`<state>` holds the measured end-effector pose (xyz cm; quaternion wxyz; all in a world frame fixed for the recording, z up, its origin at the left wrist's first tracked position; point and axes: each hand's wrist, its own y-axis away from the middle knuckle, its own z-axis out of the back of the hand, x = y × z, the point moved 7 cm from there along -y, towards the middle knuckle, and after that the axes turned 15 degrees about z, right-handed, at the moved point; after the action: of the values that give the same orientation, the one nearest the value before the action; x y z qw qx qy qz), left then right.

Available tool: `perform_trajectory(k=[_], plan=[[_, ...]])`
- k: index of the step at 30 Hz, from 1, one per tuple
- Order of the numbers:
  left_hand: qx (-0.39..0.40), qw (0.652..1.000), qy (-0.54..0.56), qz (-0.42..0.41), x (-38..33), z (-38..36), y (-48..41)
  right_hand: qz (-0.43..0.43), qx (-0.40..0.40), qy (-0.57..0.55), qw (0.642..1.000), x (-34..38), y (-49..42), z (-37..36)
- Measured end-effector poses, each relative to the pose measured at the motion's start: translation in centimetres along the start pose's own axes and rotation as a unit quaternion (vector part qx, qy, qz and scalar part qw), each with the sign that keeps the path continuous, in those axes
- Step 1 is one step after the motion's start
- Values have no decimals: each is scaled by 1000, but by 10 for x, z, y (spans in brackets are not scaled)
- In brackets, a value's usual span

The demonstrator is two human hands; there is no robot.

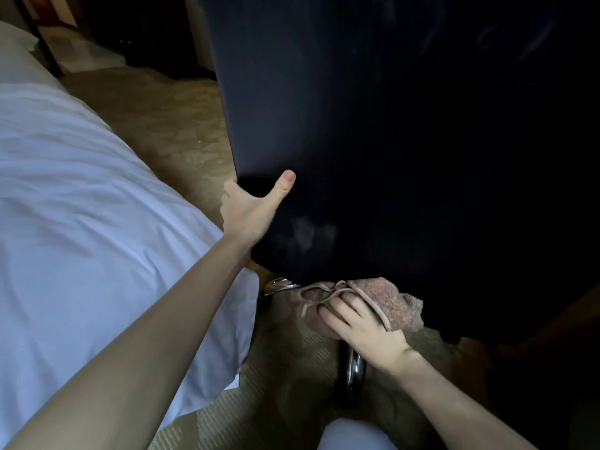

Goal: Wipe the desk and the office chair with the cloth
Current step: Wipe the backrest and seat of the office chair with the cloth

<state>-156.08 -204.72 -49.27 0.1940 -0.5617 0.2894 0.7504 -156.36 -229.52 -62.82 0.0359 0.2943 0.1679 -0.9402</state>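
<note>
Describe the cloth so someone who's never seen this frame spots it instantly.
Find the black office chair back filling the upper right, then drop to its lower edge. There the right hand grips a bunched cloth. It is the only pinkish-brown, nubby terry thing, unlike the shiny chrome chair leg below and the white bedding at left.

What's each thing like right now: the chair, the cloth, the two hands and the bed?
chair, dark, with a pale smudge low down.
cloth, bunched up at the chair's bottom edge.
left hand, gripping the chair's side edge.
right hand, holding the cloth.
bed, covered with a wrinkled white sheet.
</note>
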Motion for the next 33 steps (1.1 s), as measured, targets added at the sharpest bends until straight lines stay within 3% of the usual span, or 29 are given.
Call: perform_trajectory(k=[6,10,15,21,23,26,29,33], plan=[[-4,1000,-12,8,-3,1,11,-5,39,-49,998,-7,-6,32],[-5,999,-33,8,-6,3,16,-77,-85,-17,993,-55,-25,111],[35,999,-13,-6,2,9,21,-131,-269,95,950,-135,-60,230],[75,996,42,-24,13,15,19,-211,-303,153,917,-181,-89,250],[70,996,45,-34,15,16,18,-218,-302,155,915,-165,-90,222],[56,996,65,-19,19,20,10,-184,-268,89,942,-121,-83,156],[71,995,74,8,23,23,3,-128,-152,-8,980,-61,-67,76],[79,993,82,-4,25,23,3,-101,-33,-81,991,-6,-43,9]])
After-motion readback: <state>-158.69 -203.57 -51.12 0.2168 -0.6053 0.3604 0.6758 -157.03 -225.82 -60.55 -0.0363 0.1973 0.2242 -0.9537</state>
